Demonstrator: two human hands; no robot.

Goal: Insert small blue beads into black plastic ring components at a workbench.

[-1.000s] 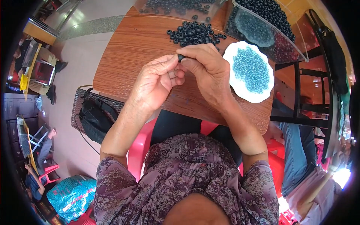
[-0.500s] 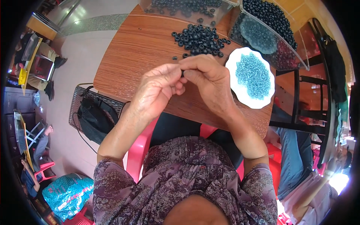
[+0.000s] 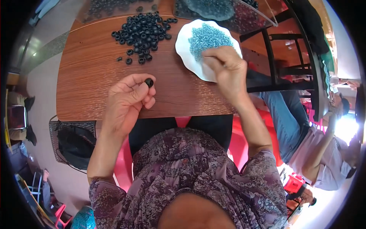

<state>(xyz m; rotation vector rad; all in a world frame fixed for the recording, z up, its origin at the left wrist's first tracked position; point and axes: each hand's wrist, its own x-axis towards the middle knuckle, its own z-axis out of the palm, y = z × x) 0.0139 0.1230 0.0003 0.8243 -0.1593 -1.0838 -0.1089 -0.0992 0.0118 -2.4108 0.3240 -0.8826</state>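
Note:
Between the thumb and fingers of my left hand (image 3: 127, 97) is a round black bead (image 3: 149, 82) with a hole, held above the table's near part. My right hand (image 3: 230, 72) is over the near right side of a white scalloped plate (image 3: 183, 45). Its fingers are bent together in a pinch at the edge of a heap of tiny clear-blue beads (image 3: 209, 36). Whatever those fingertips hold, if anything, is too small and blurred to make out. Loose black beads (image 3: 142, 32) like the held one lie in a pile left of the plate.
Clear plastic bins (image 3: 114, 9) of black beads stand along the far side of the brown wooden table (image 3: 87, 72). A wire basket (image 3: 57, 141) holding a black bag hangs by the left edge. Beyond the table's right side are a dark metal rack (image 3: 291, 86) and a seated person (image 3: 320, 152).
My hands have come apart. The right has moved to the plate of tiny beads, while the left keeps the black bead. The whole view has shifted to the right.

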